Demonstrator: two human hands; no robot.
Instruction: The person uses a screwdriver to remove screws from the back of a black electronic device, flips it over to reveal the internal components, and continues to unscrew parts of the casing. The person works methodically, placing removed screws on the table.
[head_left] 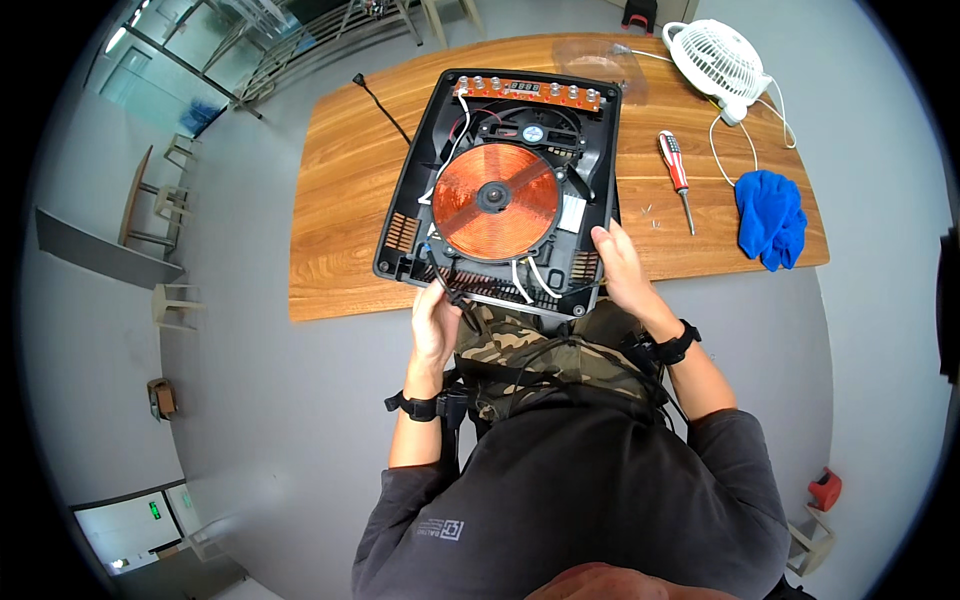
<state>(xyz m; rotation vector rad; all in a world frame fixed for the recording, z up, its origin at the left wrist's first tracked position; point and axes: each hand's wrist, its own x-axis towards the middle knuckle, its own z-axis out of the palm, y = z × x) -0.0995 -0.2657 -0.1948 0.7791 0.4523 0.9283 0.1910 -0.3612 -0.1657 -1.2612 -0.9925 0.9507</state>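
An opened induction cooker (400,190), a black casing with its top off, is tilted up at the table's near edge. In its middle sits a round copper coil (470,225), with an orange circuit board (530,92) along the far end and a black fan (500,130) between them. My right hand (622,268) is closed on the casing's right side near the front corner. At the near left edge, my left hand (434,318) grips the casing from below, its fingers partly hidden. A black cable (450,290) runs over the edge beside that hand.
On the wooden table (340,200) to the right lie a red-and-white screwdriver (676,170), several small screws (651,217) and a blue cloth (770,220). A white fan (722,65) and a clear plate (600,68) are farther back. A black plug cord (375,98) extends behind the casing.
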